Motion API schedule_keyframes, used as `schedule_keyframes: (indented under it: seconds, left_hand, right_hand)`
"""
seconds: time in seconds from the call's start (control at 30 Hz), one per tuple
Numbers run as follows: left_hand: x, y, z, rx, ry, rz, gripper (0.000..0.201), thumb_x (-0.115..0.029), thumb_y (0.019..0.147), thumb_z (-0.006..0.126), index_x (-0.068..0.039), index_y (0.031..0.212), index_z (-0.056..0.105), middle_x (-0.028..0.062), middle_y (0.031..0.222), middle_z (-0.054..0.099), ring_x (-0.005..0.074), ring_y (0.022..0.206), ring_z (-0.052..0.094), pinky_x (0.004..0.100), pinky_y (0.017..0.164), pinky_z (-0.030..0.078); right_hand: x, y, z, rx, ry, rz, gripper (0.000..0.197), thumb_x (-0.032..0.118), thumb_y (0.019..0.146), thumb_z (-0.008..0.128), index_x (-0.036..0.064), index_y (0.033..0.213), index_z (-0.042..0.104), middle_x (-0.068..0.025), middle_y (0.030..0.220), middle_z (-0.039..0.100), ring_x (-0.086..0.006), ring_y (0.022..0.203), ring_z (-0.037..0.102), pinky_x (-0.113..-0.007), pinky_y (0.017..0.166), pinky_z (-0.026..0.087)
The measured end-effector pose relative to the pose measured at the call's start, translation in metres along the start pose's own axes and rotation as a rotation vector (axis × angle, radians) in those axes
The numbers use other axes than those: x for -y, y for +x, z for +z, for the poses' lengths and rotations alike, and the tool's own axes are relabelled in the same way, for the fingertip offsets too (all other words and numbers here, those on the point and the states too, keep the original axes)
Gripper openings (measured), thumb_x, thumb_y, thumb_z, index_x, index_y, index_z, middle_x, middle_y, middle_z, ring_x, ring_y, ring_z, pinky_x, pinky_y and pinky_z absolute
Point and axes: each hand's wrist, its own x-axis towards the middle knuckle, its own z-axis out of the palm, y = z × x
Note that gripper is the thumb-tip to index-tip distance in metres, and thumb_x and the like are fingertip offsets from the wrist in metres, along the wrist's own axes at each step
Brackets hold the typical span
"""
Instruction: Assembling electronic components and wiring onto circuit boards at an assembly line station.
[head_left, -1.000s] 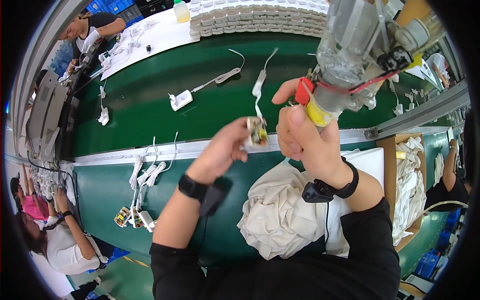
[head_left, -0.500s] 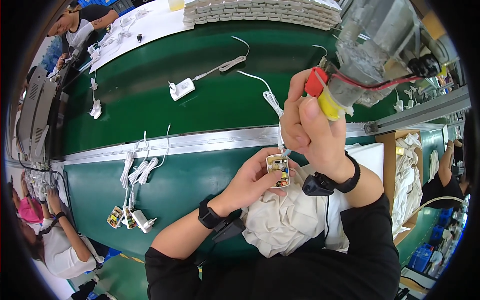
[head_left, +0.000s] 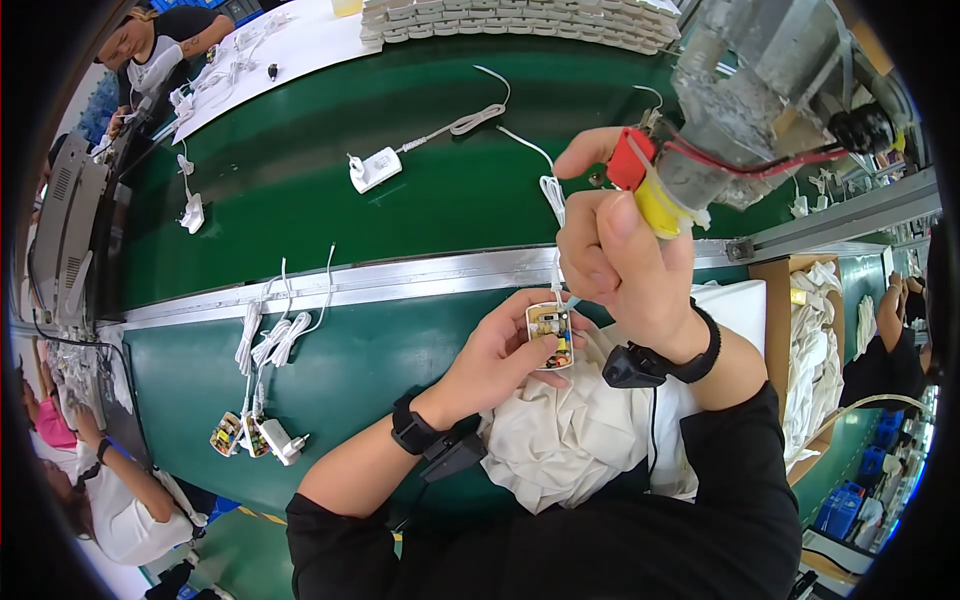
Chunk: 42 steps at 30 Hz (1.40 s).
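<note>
My left hand (head_left: 510, 345) grips a small white adapter housing (head_left: 549, 336), its circuit board facing up and my thumb resting over the components. From its upper end runs a white cable (head_left: 552, 200), bundled, across the metal rail. My right hand (head_left: 630, 240) is wrapped round what looks like a glue gun (head_left: 665, 200), with yellow wrapping, a red switch and a grey, residue-coated body. The forefinger of that hand sticks out beside the red switch. Part of a pale blue tip shows just above the housing; my right hand hides the rest of it.
Crumpled off-white cloth (head_left: 565, 430) lies below my hands. On the left are several cabled adapters (head_left: 255, 437). Beyond the metal rail (head_left: 400, 278), a green belt (head_left: 300, 190) carries a white plug adapter (head_left: 376, 170). A carton (head_left: 770, 275) of cloths stands right; co-workers sit left.
My left hand and the housing have shifted slightly left and up. My right forefinger has stretched away from the red switch. The plug adapter on the belt has moved a little right.
</note>
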Motion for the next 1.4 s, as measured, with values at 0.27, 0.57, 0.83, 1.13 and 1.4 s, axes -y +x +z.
schedule_keyframes:
  seconds: [0.27,0.57,0.83,1.13,1.4]
  left_hand:
    - [0.0,0.004,-0.004,-0.17,-0.097,0.019,0.036,-0.005,0.093,0.042,-0.004,0.128,0.038,0.0089,0.113,0.055,0.0161,0.101,0.059,0.0302,0.074,0.057]
    - [0.0,0.001,-0.01,-0.193,-0.195,0.049,0.035,-0.006,0.092,0.042,-0.004,0.127,0.042,0.0069,0.108,0.057,0.0135,0.097,0.059,0.0301,0.071,0.058]
    - [0.006,0.004,-0.012,-0.142,-0.284,0.047,0.035,-0.008,0.094,0.041,-0.003,0.129,0.04,0.0079,0.114,0.053,0.0155,0.103,0.057,0.0334,0.081,0.055]
    - [-0.003,0.0,-0.008,0.009,-0.483,-0.005,0.036,-0.012,0.097,0.036,-0.002,0.131,0.034,0.0101,0.124,0.048,0.0204,0.112,0.053,0.04,0.097,0.047]
    - [0.0,0.005,-0.007,-0.003,-0.458,0.006,0.037,-0.012,0.096,0.039,-0.002,0.131,0.034,0.0105,0.124,0.048,0.0204,0.113,0.053,0.0375,0.096,0.047]
  right_hand:
    - [-0.002,-0.009,0.001,0.079,0.068,0.035,0.048,0.047,0.092,0.046,0.0045,0.112,0.034,0.0018,0.052,0.035,-0.0037,0.042,0.029,-0.02,0.04,0.023]
    - [-0.007,-0.012,0.008,0.086,0.102,0.046,0.046,0.047,0.091,0.05,0.0064,0.106,0.033,0.0016,0.052,0.035,-0.0046,0.042,0.03,-0.021,0.04,0.024]
    - [-0.007,-0.011,0.009,0.024,0.058,0.041,0.049,0.049,0.09,0.05,0.0047,0.106,0.033,0.0016,0.052,0.035,-0.0043,0.042,0.03,-0.021,0.04,0.023]
    - [-0.016,-0.014,0.011,0.108,0.035,-0.048,0.049,0.047,0.091,0.05,0.0036,0.108,0.034,0.0011,0.053,0.036,-0.0038,0.042,0.029,-0.02,0.039,0.023]
    - [-0.011,-0.013,0.007,0.105,0.06,-0.029,0.051,0.045,0.092,0.049,0.0007,0.11,0.034,0.001,0.053,0.036,-0.0037,0.042,0.029,-0.02,0.039,0.023]
